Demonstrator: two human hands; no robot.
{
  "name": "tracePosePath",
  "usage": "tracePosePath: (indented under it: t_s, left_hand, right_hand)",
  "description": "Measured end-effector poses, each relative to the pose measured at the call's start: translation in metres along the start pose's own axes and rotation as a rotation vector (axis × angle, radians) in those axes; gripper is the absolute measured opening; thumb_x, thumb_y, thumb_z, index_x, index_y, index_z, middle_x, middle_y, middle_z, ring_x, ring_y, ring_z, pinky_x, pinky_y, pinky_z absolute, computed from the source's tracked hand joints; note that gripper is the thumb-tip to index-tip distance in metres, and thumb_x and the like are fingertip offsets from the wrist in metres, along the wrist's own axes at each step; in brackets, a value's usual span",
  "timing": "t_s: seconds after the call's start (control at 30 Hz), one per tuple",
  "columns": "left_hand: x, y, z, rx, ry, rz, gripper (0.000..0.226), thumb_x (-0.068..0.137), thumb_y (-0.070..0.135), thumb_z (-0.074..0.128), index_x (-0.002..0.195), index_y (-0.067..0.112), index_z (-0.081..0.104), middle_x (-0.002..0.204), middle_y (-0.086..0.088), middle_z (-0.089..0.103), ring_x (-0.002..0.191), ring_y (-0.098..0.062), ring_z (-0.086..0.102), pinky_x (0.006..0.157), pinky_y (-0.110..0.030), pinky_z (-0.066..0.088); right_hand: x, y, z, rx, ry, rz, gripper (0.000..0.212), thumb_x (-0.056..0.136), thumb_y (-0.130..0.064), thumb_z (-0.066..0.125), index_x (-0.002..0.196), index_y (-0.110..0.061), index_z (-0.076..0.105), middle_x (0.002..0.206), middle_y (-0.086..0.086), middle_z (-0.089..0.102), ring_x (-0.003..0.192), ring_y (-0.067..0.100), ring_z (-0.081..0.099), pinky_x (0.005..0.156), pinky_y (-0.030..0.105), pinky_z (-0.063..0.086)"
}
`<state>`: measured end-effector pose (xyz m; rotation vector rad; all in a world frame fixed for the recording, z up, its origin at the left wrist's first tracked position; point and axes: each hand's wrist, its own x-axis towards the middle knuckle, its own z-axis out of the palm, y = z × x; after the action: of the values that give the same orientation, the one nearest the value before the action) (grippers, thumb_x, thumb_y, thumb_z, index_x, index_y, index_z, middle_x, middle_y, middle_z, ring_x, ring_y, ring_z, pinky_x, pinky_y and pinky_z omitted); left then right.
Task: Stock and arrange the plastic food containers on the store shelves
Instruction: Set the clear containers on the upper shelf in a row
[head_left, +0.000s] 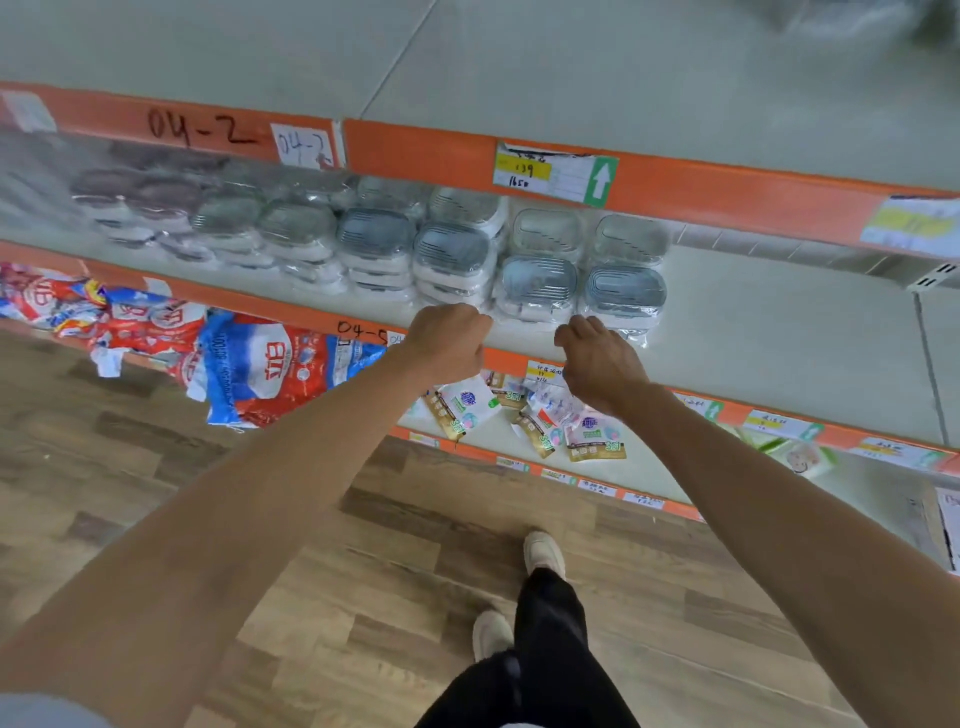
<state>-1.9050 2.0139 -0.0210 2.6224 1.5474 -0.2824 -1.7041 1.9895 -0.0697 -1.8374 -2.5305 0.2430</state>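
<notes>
Both forearms (291, 467) are bare, no sleeves showing. The person wears black trousers (550, 649) and pale, off-white shoes (544, 553).

The upper orange shelf rail (208, 127) carries handwritten "04-2" (repeated on a white slip (304, 145)). A price tag (553, 174) reads "139"; the lower rail (291, 314) shows "04-5".
</notes>
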Motion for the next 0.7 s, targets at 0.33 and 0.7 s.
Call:
tracePosePath:
  t_s: [0.33, 0.7]
  left_hand:
    - [-0.007, 0.034, -0.121, -0.004, 0.354, 0.074, 0.018, 0.088, 0.017, 0.046, 0.080, 0.014, 0.062, 0.080, -0.007, 0.066, 0.078, -0.030, 0.063, 0.058, -0.030, 0.043]
    - [0.069, 0.096, -0.227, -0.058, 0.452, 0.128, 0.019, 0.087, 0.017, 0.047, 0.082, 0.011, 0.064, 0.083, -0.007, 0.066, 0.080, -0.030, 0.060, 0.069, -0.033, 0.047]
  right_hand:
    - [-0.047, 0.013, -0.146, -0.091, 0.349, -0.176, 0.024, 0.073, 0.002, 0.061, 0.097, 0.003, 0.063, 0.096, 0.019, 0.062, 0.093, 0.035, 0.061, 0.068, 0.039, 0.053]
    - [-0.065, 0.115, -0.235, -0.197, 0.419, 0.040, 0.036, 0.086, -0.006, 0.046, 0.121, -0.006, 0.055, 0.116, 0.011, 0.055, 0.111, 0.027, 0.049, 0.084, 0.038, 0.042]
